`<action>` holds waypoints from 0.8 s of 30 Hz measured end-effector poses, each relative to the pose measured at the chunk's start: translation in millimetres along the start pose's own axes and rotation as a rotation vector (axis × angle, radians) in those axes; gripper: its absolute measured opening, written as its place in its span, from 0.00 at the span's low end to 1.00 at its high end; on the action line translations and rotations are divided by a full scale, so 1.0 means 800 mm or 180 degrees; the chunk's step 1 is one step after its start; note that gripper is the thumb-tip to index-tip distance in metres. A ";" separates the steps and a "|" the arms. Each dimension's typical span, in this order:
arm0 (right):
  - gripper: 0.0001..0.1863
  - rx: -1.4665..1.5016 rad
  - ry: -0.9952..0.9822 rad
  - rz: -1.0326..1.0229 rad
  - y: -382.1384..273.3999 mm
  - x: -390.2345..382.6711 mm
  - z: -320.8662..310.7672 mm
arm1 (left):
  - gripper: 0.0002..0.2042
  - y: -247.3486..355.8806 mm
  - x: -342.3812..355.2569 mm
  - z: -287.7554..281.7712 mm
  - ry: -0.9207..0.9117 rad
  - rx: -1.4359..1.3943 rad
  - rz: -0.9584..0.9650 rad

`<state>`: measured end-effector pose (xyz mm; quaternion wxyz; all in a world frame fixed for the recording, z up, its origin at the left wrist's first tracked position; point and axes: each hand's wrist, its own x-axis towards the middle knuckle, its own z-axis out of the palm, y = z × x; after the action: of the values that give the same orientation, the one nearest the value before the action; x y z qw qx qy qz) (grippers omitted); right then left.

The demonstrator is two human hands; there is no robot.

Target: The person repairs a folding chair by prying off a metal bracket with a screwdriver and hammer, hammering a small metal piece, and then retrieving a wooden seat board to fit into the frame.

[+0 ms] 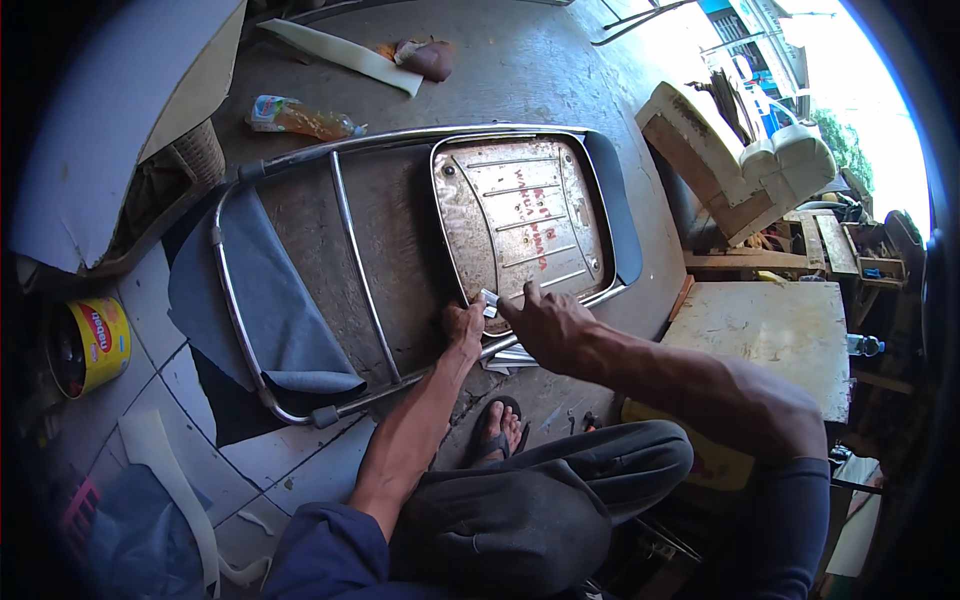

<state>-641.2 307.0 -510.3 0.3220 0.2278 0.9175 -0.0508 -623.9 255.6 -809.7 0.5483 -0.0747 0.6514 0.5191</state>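
Note:
A metal-framed chair [352,262] lies on the floor in front of me, its bare, rust-spotted seat pan [520,215] facing up. At the pan's near left corner, my left hand [463,327] is closed around a small silvery-white piece [489,304], too small to name. My right hand [550,325] is beside it over the pan's near edge, fingers bent and fingertips close to the piece. What the right fingers grip is hidden. Grey upholstery fabric [285,290] lies beneath the frame's left end. Dark padding [613,200] shows beyond the pan's right side.
Silvery strips [512,357] lie by my sandalled foot [497,430]. A yellow tin [98,345] stands left; a plastic bottle [300,119] lies beyond the chair. At right are a low wooden table [765,335] and a worn cushioned seat [730,160]. Small tools [572,420] lie nearby.

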 end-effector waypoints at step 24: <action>0.10 -0.0095 0.0027 -0.0101 0.019 -0.010 0.023 | 0.21 0.025 -0.010 -0.007 0.0098 -0.0083 0.0053</action>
<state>-618.3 313.4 -519.5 0.3206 0.2086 0.9230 -0.0413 -637.6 256.4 -791.9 0.5328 -0.0844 0.6535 0.5309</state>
